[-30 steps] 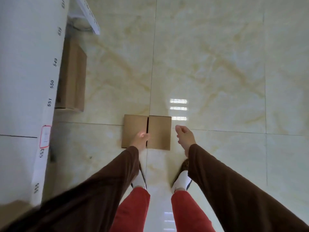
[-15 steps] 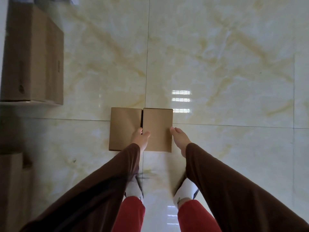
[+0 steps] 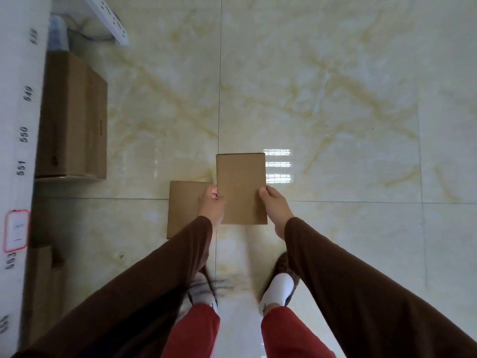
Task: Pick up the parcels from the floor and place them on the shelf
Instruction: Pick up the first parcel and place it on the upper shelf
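A flat brown cardboard parcel (image 3: 241,187) is lifted off the floor, held by its two long sides. My left hand (image 3: 212,205) grips its left edge and my right hand (image 3: 276,208) grips its right edge. A second, similar parcel (image 3: 183,208) still lies on the glossy tiled floor just to the left, partly hidden by my left hand and sleeve. The white shelf (image 3: 18,125) runs along the left edge of the view, with printed numbers such as 549, 550 and 551 on its front.
A bigger cardboard box (image 3: 74,117) sits on a lower shelf level at the left. Another brown box (image 3: 41,282) shows lower left. A white power strip (image 3: 109,19) lies at the top left. My feet (image 3: 277,290) stand just behind the parcels.
Both hands reached down to the right parcel, closed on its sides and raised it off the floor. The left parcel stayed where it was.
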A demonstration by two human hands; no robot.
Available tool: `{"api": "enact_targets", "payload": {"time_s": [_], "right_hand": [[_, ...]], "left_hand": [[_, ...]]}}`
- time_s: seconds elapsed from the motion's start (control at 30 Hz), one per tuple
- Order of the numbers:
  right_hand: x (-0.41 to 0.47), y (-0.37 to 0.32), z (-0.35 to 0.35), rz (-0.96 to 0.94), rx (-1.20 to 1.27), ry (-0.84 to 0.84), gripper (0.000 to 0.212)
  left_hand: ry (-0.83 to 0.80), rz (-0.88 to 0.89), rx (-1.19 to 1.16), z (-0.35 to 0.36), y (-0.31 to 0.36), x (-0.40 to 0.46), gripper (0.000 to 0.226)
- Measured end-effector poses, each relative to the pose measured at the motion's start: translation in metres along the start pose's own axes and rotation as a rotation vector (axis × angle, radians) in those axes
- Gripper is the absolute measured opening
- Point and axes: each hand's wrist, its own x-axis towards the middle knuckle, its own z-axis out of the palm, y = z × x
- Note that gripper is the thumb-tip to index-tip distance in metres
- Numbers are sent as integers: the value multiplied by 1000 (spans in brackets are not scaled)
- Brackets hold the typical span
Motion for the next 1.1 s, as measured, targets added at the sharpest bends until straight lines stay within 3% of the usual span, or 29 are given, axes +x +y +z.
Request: {"api": "enact_targets", "payload": {"time_s": [0.13,0.4,0.7,0.93,1.1], "right_hand": [[-77,-96,-29,-205,40,54,40],[-266,-304,-116,-597,59,181,47],[-460,-477,-206,-1043,175,114,43],[-514,-564,-238,-1171,204,84,47],[-495,-630,-249,-1155,216,58,49]], "left_hand": [[-20,105,-152,-18,97,-65,27],[-66,432,-268,-56,325,-244,26],[-40,864,-360,-87,521,-447,49],[-60,1020,-361,-107,605,-490,51],[-268,1047,-424,-113,665,-476,51]]}}
